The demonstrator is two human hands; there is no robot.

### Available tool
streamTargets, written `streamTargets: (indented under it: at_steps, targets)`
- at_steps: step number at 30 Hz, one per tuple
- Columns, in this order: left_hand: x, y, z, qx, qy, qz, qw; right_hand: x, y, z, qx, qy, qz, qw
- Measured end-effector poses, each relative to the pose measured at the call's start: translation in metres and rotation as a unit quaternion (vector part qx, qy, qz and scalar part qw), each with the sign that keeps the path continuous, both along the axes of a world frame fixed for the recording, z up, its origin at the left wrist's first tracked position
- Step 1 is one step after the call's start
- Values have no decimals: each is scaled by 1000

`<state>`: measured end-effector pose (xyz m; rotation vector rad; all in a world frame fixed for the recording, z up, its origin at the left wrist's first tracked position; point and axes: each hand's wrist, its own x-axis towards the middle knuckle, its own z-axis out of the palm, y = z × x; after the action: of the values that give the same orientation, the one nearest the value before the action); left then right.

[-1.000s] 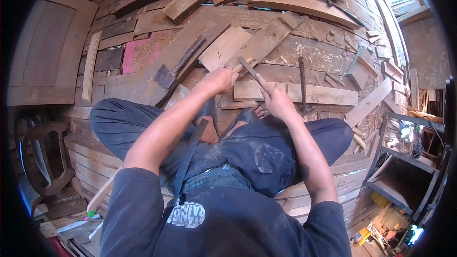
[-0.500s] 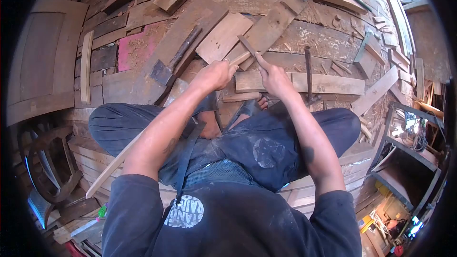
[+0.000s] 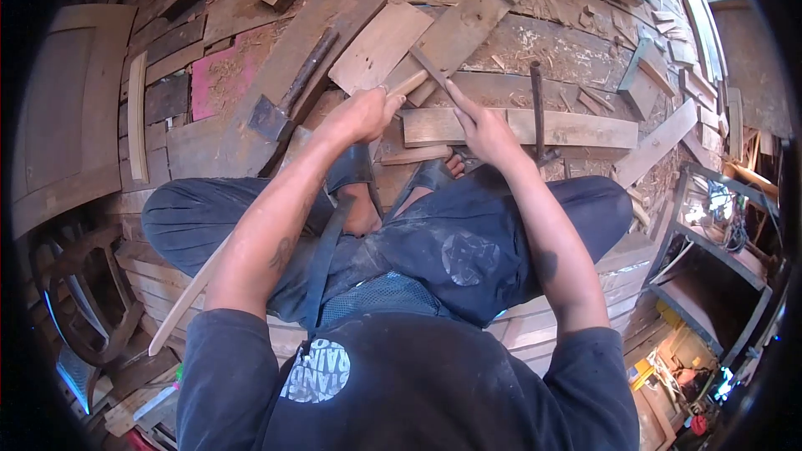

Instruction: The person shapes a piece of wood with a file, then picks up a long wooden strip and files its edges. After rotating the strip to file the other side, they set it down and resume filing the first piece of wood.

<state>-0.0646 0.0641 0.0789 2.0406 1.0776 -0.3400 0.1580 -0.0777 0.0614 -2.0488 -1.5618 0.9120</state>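
My left hand (image 3: 364, 115) is wrapped round a long, thin wooden strip (image 3: 409, 83). The strip's pale tip sticks out past the fingers, and its far part (image 3: 188, 305) comes out under my left forearm at the lower left. My right hand (image 3: 486, 128) is closed on a narrow, flat dark tool (image 3: 428, 64), which may be a file or blade. The tool crosses the strip's tip at an angle. Below the hands a short wood piece (image 3: 415, 155) lies near my feet.
An axe (image 3: 271, 119) lies on a plank at the left. A hammer (image 3: 537, 108) rests across a pale board (image 3: 576, 129) at the right. Loose boards and shavings cover the floor. A metal frame (image 3: 710, 330) stands at the lower right, a wooden door (image 3: 67, 108) at the far left.
The view has shifted a little, so the floor and boards sit slightly higher and further left. My right hand has moved slightly along with the tool, away from my left hand.
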Motion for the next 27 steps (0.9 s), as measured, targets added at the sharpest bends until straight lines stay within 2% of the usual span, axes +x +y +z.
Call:
streamTargets:
  at_steps: [2, 8, 14, 17, 20, 22, 24, 26, 27]
  targets:
    - [-1, 5, -6, -13, -8, 4, 1000, 4, -25, 2, 18, 12, 11, 1000]
    - [3, 0, 1, 2, 10, 8, 1000, -9, 16, -6, -30, 24, -25, 999]
    - [-1, 5, -11, 4, -6, -4, 1000, 8, -26, 1, -6, 17, 12, 1000]
    - [3, -1, -3, 10, 14, 1, 1000, -3, -4, -6, -2, 4, -19, 1000]
    - [-1, -5, -4, 18, -2, 8, 1000, -12, 19, 13, -88, 3, -31, 996]
    - [-1, 2, -7, 9, -24, -7, 1000, -12, -11, 22, -71, 65, -30, 995]
    - [0, 3, -10, 26, -12, -2, 1000, -12, -17, 18, -51, 67, -19, 996]
    - [-2, -1, -9, 24, 9, -11, 1000, -12, -19, 6, -36, 6, -12, 999]
    - [1, 3, -3, 21, 19, -22, 999, -14, -10, -3, 12, -34, -5, 999]
